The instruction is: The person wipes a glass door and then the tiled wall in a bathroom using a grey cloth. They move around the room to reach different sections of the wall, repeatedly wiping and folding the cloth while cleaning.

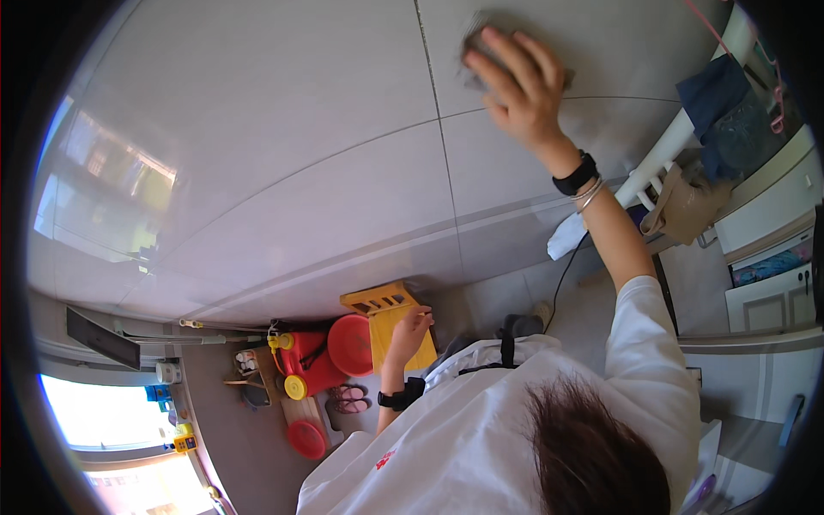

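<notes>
My right hand is raised high against a grey tiled wall, pressing a dark grey-brown cloth flat to a tile. The fingers lie over the cloth, which is slightly smeared by motion, and cover much of it. My left hand hangs low in front of a yellow wooden chair. Its fingers are loosely curled, and I see nothing in them. Whether it touches the chair I cannot tell.
Left of the chair stand a red basin, a red jug-like container with yellow caps and pink slippers. A white pipe with hanging bags runs on the right. A black cord hangs near the floor.
</notes>
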Available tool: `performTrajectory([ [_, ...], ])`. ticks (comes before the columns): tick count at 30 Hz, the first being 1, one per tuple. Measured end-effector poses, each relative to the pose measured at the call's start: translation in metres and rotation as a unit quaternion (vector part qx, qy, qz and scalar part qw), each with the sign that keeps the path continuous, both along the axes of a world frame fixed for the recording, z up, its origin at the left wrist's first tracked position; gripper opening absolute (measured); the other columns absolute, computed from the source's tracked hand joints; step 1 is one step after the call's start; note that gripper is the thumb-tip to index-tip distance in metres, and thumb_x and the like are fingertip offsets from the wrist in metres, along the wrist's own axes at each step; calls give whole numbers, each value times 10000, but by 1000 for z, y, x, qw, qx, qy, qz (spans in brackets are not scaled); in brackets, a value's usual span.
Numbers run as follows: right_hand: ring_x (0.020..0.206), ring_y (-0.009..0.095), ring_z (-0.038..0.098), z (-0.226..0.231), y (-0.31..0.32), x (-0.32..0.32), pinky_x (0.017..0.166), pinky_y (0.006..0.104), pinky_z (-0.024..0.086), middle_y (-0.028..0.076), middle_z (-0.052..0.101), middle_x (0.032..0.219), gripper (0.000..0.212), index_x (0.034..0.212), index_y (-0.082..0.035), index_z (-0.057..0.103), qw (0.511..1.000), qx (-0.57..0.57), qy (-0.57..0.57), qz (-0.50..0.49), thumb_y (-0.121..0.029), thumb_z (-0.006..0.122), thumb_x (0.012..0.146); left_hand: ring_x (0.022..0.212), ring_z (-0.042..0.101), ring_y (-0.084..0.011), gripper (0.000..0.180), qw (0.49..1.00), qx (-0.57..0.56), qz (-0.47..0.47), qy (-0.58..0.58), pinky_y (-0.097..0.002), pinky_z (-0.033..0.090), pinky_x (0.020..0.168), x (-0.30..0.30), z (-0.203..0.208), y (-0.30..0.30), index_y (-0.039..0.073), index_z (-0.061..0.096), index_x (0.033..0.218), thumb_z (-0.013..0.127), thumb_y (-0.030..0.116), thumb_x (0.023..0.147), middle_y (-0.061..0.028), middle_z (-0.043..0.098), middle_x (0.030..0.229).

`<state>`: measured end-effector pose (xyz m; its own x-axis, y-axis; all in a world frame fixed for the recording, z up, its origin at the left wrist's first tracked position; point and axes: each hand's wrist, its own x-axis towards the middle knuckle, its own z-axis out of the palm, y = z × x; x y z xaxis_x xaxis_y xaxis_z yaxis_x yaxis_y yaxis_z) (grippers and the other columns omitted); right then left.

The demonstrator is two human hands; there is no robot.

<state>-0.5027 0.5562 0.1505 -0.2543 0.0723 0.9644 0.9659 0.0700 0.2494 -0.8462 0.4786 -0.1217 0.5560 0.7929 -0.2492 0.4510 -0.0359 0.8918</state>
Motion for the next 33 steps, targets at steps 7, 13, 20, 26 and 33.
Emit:
performTrajectory([
  [7,1109,138,428,-93,10,-5,946,327,340,-136,511,1242,356,1146,-328,590,995,-39,-90,0,-335,647,795,833,648,-230,254,999,-1,-41,11,-302,486,751,6,0,6,18,558,1093,529,185,904,-129,668,867],
  [13,1164,119,382,-174,5,-11,1015,323,277,-141,441,1316,392,1243,-341,508,984,-136,-117,4,-308,559,855,828,636,-206,246,999,-17,-31,-13,-289,479,756,0,4,14,12,558,1099,519,161,907,-120,663,867],
  [20,1207,123,356,-248,-17,-15,1015,300,295,-101,372,1372,390,1266,-242,491,901,-342,-262,54,-242,487,876,808,648,-234,251,999,-3,-31,26,-300,489,729,-4,8,5,27,575,1091,546,185,897,-142,665,858],
  [26,1120,202,480,-244,-41,-23,968,364,369,-25,544,1212,362,1139,-140,567,882,-425,-7,204,-54,565,787,810,644,-234,262,1000,1,-5,30,-299,487,732,-23,6,-12,6,565,1098,531,176,901,-143,667,877],
  [33,1193,299,443,-130,-49,7,963,380,389,136,452,1320,666,1224,-43,478,924,-252,173,232,104,637,595,806,628,-187,260,996,-53,39,60,-269,479,726,-51,-10,-30,6,562,1103,506,166,906,-122,669,883],
])
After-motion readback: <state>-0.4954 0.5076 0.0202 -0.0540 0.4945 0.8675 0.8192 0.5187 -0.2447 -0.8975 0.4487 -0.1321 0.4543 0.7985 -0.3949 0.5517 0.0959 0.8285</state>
